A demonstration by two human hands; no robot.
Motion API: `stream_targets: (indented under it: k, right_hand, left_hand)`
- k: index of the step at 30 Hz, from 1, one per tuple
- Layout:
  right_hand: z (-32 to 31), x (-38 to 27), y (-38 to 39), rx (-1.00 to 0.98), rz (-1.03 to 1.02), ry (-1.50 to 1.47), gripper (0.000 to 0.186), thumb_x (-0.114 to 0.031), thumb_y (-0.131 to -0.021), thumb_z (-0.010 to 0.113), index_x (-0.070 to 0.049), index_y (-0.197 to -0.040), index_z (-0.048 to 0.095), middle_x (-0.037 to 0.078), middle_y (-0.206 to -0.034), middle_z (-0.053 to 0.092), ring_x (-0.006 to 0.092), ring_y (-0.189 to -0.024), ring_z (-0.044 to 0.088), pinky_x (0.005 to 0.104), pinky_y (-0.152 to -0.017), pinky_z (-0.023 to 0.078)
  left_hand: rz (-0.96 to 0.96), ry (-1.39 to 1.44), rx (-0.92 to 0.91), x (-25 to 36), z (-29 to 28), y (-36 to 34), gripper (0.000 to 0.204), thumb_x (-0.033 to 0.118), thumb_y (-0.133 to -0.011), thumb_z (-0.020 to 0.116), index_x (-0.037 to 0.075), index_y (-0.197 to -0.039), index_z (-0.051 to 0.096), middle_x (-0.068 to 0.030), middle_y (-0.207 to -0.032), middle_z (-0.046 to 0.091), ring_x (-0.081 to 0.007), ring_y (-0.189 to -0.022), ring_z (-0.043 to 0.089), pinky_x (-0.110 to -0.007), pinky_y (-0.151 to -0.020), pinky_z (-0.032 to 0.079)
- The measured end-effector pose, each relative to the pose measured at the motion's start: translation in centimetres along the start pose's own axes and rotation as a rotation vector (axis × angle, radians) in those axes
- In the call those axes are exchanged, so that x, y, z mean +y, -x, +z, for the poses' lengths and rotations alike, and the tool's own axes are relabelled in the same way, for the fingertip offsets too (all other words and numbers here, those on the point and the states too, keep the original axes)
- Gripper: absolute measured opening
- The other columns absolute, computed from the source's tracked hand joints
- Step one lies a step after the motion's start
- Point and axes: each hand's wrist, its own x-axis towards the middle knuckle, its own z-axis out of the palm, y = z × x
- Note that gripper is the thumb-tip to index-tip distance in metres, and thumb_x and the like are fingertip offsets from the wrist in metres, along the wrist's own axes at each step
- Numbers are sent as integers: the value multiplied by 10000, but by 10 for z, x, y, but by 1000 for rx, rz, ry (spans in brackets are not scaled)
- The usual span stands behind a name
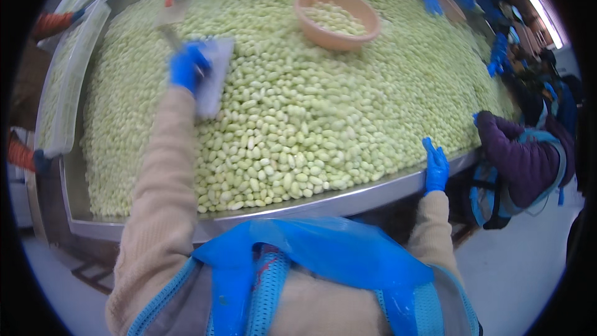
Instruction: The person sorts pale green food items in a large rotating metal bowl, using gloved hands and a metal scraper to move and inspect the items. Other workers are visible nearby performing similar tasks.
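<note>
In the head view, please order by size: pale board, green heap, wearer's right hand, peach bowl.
Largest to smallest, as they look:
1. Green heap
2. Peach bowl
3. Pale board
4. Right hand
True sizes may differ with distance.

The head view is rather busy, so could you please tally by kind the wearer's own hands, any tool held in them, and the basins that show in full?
Own hands: 2 (left hand, right hand)
Held tool: 1 (flat pale tool, in the left hand)
Basins: 1 (peach basin)
Total: 4
</note>
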Motion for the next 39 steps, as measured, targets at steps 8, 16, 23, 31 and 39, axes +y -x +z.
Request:
stream_targets:
  k: [8, 16, 23, 31, 39]
  right_hand:
    - [-1, -12, 4, 51, 19, 38, 314, -138, -984, 544, -161, -1256, 699, 115, -1303, 655, 314, -1319, 519, 378, -1103, 385]
    - [-8, 2, 11, 81, 53, -16, 303, -148, -977, 575, -189, -1248, 704, 156, -1303, 647, 305, -1313, 529, 375, -1099, 394]
    - [2, -22, 3, 85, 32, 44, 282, -214, -971, 579, -235, -1214, 720, 181, -1223, 666, 374, -1270, 544, 404, -1057, 431]
    - [-15, -34, 0, -107, 93, 210, 364, -218, -936, 633, -249, -1297, 658, 179, -1241, 652, 327, -1181, 608, 376, -1008, 473]
    - [36, -41, -82, -524, -136, -378, 549, -209, -960, 608, -211, -1487, 453, 149, -1384, 581, 227, -1241, 592, 342, -1050, 446]
  left_hand:
    - [-75, -157, -174, -21, 33, 47, 264, 156, -941, 644, -78, -1041, 713, -142, -970, 746, -89, -555, 552, -230, -545, 514]
    - [231, 168, -406, 87, 68, 84, 372, 241, -988, 602, -113, -1090, 655, -100, -783, 676, -60, -513, 463, -267, -606, 520]
    - [-258, -86, -422, -45, 114, 162, 190, 140, -933, 678, -5, -1039, 742, -48, -742, 674, -92, -586, 587, -215, -537, 441]
    - [-267, -44, -393, -44, 132, 165, 224, 136, -969, 625, 61, -1149, 735, -25, -776, 659, -89, -615, 589, -211, -530, 449]
    - [-178, -327, -451, -46, 114, 153, 471, 86, -967, 597, 47, -1429, 517, -86, -1185, 675, -140, -930, 671, -259, -814, 547]
